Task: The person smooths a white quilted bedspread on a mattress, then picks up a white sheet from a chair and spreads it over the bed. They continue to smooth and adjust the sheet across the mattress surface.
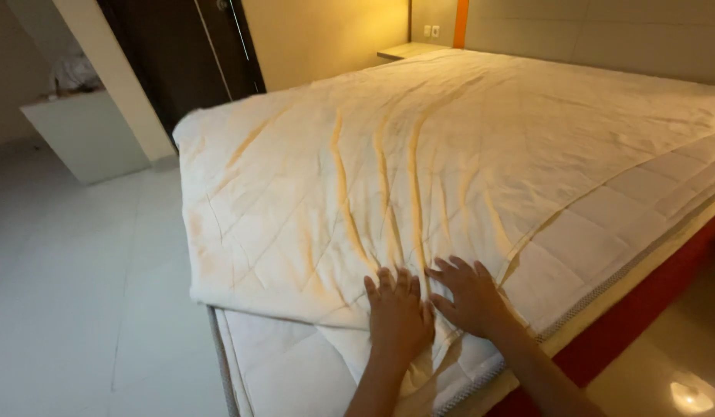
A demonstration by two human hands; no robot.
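Right now I have both hands flat on the cream quilt [419, 170], low in the view at about 6 o'clock: the left hand [398, 313] and the right hand [471, 297] lie side by side, nearly touching, fingers spread, palms down, each grip released and grasping nothing. The quilt covers most of the bed, and long creases fan away from my fingertips toward 12 o'clock. At 5 o'clock its near edge lies askew, leaving a strip of white mattress [284, 371] with grey piping bare at the corner.

My worry is that pressing from one spot only shoves the cloth along: the ridges could pile up toward 12 o'clock instead of flattening. With both palms so close together, I judge the fabric between them may bunch into a fresh fold. The quilt's corner at 9 o'clock hangs over the edge above the pale tiled floor [72, 293]; a hard sideways push could slide it off. The red bed base [643, 309] at 4 o'clock stands near my right forearm, so a wide sweep may knock it
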